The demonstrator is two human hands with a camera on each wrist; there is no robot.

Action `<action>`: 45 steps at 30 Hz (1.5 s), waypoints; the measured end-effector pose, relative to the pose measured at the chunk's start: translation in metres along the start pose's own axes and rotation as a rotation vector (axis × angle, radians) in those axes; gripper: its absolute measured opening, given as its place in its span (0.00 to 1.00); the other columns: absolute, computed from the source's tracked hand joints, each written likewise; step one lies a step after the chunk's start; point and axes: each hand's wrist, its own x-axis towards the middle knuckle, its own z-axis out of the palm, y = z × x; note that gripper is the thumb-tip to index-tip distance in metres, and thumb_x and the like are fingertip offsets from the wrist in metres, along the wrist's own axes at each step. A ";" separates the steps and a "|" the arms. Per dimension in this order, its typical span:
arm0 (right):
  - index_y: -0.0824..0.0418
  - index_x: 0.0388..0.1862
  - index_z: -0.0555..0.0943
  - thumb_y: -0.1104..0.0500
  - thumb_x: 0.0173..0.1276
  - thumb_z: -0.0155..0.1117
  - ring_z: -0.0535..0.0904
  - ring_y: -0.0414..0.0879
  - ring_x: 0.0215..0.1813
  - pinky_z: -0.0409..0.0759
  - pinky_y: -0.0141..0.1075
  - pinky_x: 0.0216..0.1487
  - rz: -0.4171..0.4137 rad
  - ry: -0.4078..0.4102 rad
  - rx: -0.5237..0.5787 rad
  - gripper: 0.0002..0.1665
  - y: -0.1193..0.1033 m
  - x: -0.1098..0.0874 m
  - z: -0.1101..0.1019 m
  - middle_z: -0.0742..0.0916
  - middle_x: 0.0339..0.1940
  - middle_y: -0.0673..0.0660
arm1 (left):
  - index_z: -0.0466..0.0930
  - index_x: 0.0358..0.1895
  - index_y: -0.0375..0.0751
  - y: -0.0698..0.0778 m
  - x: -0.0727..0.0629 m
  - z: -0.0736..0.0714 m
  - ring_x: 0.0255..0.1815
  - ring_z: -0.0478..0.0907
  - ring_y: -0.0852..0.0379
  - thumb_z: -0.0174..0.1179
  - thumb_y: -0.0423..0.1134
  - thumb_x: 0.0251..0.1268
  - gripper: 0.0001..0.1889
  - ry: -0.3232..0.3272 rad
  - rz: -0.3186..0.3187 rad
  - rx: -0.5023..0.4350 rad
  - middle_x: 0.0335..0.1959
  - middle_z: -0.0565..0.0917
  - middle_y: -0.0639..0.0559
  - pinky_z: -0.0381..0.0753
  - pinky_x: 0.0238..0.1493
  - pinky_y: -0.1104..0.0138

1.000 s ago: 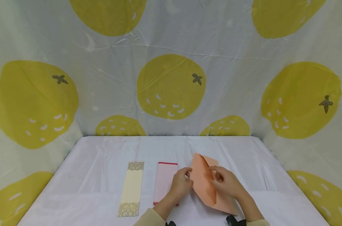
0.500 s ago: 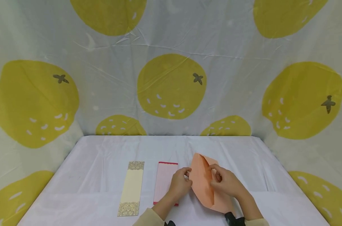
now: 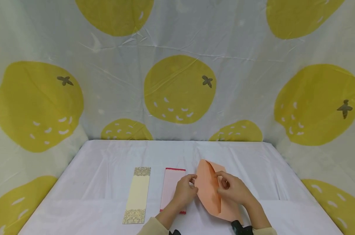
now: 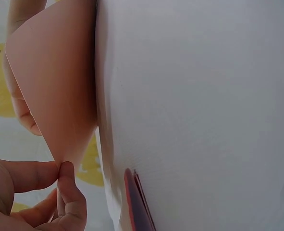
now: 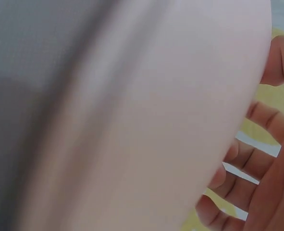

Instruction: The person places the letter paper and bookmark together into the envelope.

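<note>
A peach paper envelope (image 3: 205, 187) is tilted up between both hands, right of the table's middle, with a dark fold gaping along its length. My left hand (image 3: 185, 192) pinches the pointed left edge; in the left wrist view, thumb and fingertips (image 4: 66, 169) meet at that corner of paper. On the opposite side my right hand (image 3: 235, 190) holds the edge beside the fold with thumb and index finger, the other fingers curled. Seen from the right wrist, paper fills most of the view and partly hides the fingertips (image 5: 216, 178).
Left of the envelope lies a pink card (image 3: 173, 186) with red ends, partly covered by the left hand. Farther left is a cream card (image 3: 137, 195) with lace-patterned ends. White cloth covers the table (image 3: 101, 186), and a lemon-print curtain (image 3: 115, 85) hangs behind.
Both hands and the envelope have shifted slightly to the left. The grips look the same, and the two cards lie where they were.
</note>
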 end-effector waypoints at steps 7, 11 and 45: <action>0.52 0.50 0.80 0.63 0.52 0.67 0.67 0.36 0.22 0.67 0.31 0.23 -0.021 -0.001 0.017 0.24 0.000 0.002 0.001 0.72 0.20 0.46 | 0.78 0.54 0.30 0.003 0.003 -0.004 0.24 0.73 0.64 0.61 0.21 0.54 0.21 -0.014 0.010 0.000 0.35 0.76 0.50 0.75 0.26 0.72; 0.52 0.51 0.81 0.63 0.52 0.66 0.67 0.36 0.22 0.67 0.31 0.24 -0.019 0.004 0.019 0.24 -0.001 0.004 0.001 0.73 0.20 0.47 | 0.78 0.55 0.32 0.007 0.004 -0.006 0.27 0.75 0.63 0.62 0.24 0.56 0.21 -0.029 0.002 0.023 0.35 0.76 0.51 0.77 0.28 0.72; 0.52 0.53 0.81 0.61 0.54 0.65 0.67 0.37 0.24 0.66 0.31 0.24 0.030 -0.023 0.024 0.24 -0.002 0.003 0.002 0.74 0.23 0.47 | 0.75 0.55 0.28 -0.033 -0.001 -0.097 0.36 0.78 0.52 0.62 0.31 0.60 0.19 0.129 -0.153 0.175 0.35 0.77 0.47 0.81 0.34 0.61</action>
